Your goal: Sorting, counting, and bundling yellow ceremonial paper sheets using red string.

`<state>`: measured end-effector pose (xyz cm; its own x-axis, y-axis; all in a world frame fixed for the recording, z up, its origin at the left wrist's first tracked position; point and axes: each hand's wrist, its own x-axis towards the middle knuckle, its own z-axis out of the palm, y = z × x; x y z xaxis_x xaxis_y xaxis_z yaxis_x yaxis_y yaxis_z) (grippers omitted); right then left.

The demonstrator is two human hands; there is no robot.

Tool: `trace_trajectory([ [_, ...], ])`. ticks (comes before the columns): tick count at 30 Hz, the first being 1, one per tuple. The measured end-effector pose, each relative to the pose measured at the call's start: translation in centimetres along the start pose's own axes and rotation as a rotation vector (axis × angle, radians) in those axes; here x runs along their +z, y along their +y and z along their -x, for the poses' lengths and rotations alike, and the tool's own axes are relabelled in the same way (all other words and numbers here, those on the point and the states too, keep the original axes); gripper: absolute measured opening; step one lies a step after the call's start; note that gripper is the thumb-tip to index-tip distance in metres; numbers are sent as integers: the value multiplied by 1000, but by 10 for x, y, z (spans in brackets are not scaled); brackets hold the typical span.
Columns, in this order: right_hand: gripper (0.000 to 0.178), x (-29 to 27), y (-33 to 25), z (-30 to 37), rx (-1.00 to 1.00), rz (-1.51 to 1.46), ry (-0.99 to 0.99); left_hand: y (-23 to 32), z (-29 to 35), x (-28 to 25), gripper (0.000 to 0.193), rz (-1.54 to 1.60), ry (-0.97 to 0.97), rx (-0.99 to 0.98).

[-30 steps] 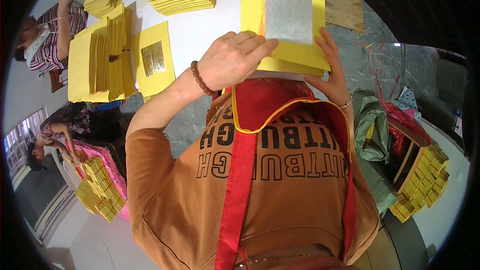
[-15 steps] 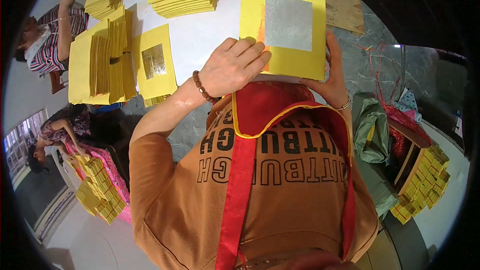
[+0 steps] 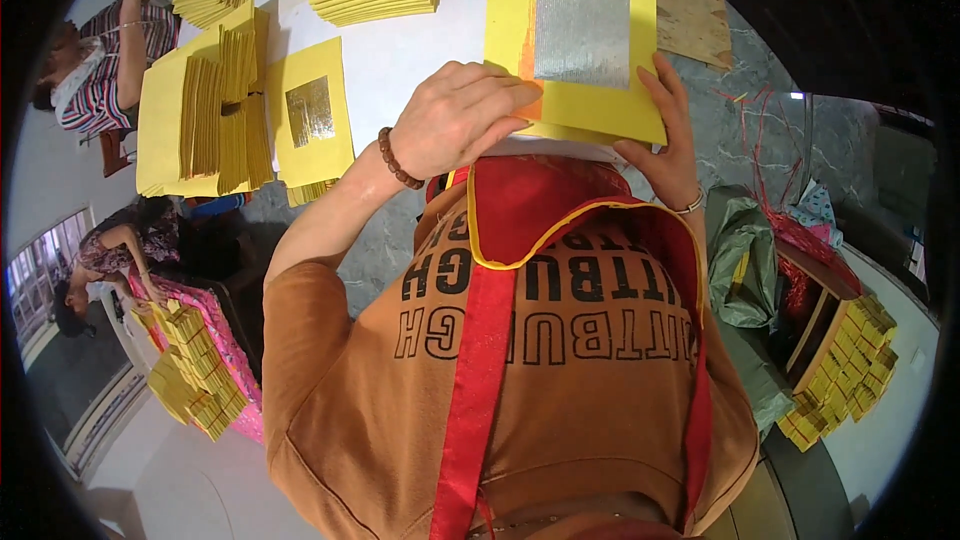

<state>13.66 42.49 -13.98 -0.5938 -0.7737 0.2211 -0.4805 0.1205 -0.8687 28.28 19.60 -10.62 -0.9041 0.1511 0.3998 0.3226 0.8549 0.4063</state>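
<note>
Big yellow paper sheet (image 3: pixel 590 100) with a square silver foil patch (image 3: pixel 582 35) stuck near its middle, plus an orange smear at the foil's left side. It's lying flat at the white table's (image 3: pixel 400 70) near edge.
</note>
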Motion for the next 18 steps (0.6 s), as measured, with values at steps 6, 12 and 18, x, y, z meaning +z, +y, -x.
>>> trace_trajectory([
  [6, 77, -1, -2, -2, -3, 7, 30, -2, -6, -5, 14, 171, -20, -114],
  [12, 79, 0, 3, -3, -21, 24, 26, -4, -13, -14, 14, 298, -85, -181],
  [18, 82, -2, 1, -1, 2, -61, 4, -8, -15, -17, 15, 441, -124, -401],
])
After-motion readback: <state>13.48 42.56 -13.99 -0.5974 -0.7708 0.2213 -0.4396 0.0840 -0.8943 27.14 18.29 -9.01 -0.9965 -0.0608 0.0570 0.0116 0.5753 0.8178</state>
